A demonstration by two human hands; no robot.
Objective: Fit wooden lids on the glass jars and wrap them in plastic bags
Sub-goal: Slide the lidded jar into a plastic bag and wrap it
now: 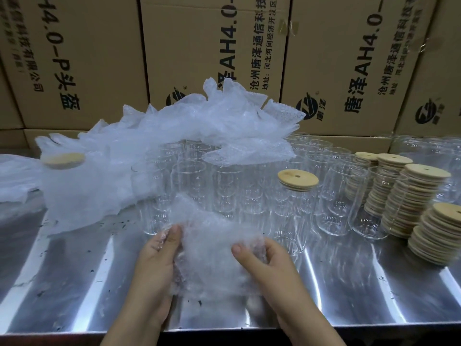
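A clear bubble-wrap bag (pixel 212 248) hangs between both hands above the steel table's near edge. My left hand (pixel 157 255) pinches its left side, thumb on top. My right hand (pixel 264 260) grips its right side. Behind it stand several open glass jars (pixel 189 181) in rows. One jar carries a round wooden lid (pixel 298 179) with a small hole. A lidded jar inside a bag (pixel 62 162) stands at the left. Stacks of wooden lids (pixel 409 196) rise at the right.
A heap of loose plastic bags (pixel 199 123) drapes over the back jars. Cardboard cartons (pixel 214 51) form a wall behind. The reflective steel table (pixel 74 283) stretches left and right of my hands. More lids (pixel 439 233) sit at the far right edge.
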